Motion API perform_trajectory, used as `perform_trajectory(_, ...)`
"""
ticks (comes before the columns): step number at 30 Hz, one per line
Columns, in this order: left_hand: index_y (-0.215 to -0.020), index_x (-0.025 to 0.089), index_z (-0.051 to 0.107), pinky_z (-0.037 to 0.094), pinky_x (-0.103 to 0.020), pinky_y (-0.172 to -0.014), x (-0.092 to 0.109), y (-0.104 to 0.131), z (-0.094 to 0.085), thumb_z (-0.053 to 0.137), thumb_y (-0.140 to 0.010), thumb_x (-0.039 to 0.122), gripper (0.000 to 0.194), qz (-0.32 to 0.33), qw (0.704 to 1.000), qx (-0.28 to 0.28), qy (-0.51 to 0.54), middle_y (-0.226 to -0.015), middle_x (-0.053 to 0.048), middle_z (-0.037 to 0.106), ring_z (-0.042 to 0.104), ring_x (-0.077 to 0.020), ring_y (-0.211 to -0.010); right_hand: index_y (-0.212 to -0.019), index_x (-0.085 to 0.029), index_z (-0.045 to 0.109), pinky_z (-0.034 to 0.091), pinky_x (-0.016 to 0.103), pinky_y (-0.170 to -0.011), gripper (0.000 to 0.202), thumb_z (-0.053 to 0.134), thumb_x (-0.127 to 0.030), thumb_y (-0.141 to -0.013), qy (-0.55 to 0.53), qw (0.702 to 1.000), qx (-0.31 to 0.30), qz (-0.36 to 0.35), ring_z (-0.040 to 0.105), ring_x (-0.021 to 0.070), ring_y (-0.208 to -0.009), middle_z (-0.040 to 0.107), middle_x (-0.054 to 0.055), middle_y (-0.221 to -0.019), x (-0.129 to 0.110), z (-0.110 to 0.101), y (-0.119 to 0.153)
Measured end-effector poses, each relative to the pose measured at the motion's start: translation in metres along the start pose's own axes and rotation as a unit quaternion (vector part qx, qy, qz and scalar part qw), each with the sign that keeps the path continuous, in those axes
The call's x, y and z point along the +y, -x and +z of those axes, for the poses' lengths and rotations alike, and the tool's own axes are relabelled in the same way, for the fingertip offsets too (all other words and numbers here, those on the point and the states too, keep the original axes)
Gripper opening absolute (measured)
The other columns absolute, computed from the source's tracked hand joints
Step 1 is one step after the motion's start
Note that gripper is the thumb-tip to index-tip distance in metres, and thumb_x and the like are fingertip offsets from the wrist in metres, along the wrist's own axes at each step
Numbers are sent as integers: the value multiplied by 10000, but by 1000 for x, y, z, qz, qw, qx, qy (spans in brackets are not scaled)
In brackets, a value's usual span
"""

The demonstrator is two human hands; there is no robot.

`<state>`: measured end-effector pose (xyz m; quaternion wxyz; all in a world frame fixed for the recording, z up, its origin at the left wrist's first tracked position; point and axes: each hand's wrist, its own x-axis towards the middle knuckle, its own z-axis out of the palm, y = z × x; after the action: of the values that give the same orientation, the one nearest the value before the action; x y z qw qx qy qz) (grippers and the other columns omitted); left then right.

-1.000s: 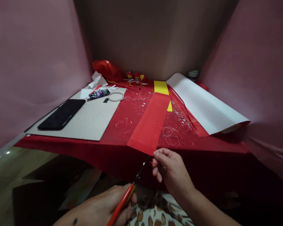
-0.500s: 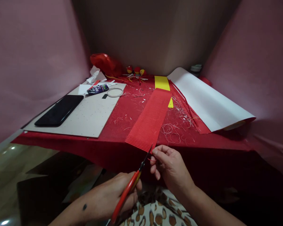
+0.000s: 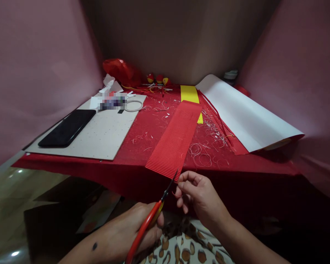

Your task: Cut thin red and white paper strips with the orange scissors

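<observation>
A strip of red corrugated paper [image 3: 177,135] slants across the table, its near end reaching past the front edge. My left hand [image 3: 147,222] is wrapped round the red handles of a pair of scissors [image 3: 151,218]. Their dark blades lie at the near right corner of the paper, nearly closed. With thumb and forefinger together, my right hand [image 3: 194,189] pinches at that same corner, beside the blade tips. A thin curl of red [image 3: 173,194] shows under its fingers; whether it is joined to the strip I cannot tell.
At left a grey board [image 3: 114,137] carries a black phone [image 3: 67,128], a ring [image 3: 134,106] and a blurred-out object. Yellow paper [image 3: 189,94] lies behind the red strip, beside thread scraps [image 3: 202,159]. A large white sheet [image 3: 244,113] curls at right. Small red-yellow balls [image 3: 159,79] sit at the back.
The view has shifted slightly. The scissors and both hands keep almost the same place at the paper's corner; the thin red curl hangs a little lower beneath my right fingers.
</observation>
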<state>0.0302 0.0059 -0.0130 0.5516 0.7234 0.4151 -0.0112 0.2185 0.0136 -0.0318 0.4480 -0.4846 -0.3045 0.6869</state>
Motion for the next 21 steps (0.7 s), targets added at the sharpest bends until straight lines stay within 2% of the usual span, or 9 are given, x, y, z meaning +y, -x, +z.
perform_trajectory(3, -873, 192, 492, 392, -177, -518, 2, 1, -1, 446, -808, 320, 151, -5, 1000, -2, -4, -726, 23, 534, 474, -90, -604, -728, -137, 563, 411, 200, -450, 104, 615, -195, -658, 60, 998, -10, -5, 536, 95, -501, 609, 6, -614, -2, -2, 3)
perform_trajectory(5, -897, 197, 487, 396, -186, -521, 3, 1, -2, 436, -810, 313, 154, -23, 1000, -14, -3, -700, 23, 537, 486, -99, -601, -730, -130, 598, 439, 215, -601, 92, 623, -191, -666, 82, 995, -7, -47, 550, 98, -636, 621, 17, -700, -3, -2, 5)
perform_trajectory(7, -905, 199, 491, 402, -194, -533, 4, 1, -2, 431, -810, 305, 154, -27, 999, -26, -2, -687, 23, 545, 498, -105, -604, -721, -133, 607, 424, 217, -668, 95, 613, -228, -710, 92, 992, 14, -85, 537, 96, -683, 609, 9, -702, -5, 0, 5)
perform_trajectory(11, -886, 199, 515, 404, -195, -553, 2, 0, -1, 435, -802, 316, 165, -14, 1000, -7, -3, -724, 16, 559, 502, -107, -629, -666, -143, 562, 403, 215, -550, 181, 590, -300, -753, 72, 992, 60, -83, 479, 79, -534, 554, -19, -572, -4, 5, 2)
perform_trajectory(15, -893, 204, 522, 399, -188, -556, -2, 1, 0, 434, -798, 319, 173, -19, 1000, -6, -4, -754, 15, 562, 498, -104, -639, -653, -146, 538, 394, 211, -485, 202, 627, -315, -718, 54, 995, 60, -57, 462, 76, -480, 545, -22, -538, -3, 9, -3)
perform_trajectory(21, -880, 205, 526, 358, -180, -502, -16, -2, 8, 406, -816, 325, 181, -20, 1000, 11, -1, -697, 26, 542, 463, -92, -577, -642, -147, 524, 415, 207, -488, 207, 643, -307, -699, 24, 997, 52, -49, 472, 73, -473, 559, -22, -528, 0, 11, -5)
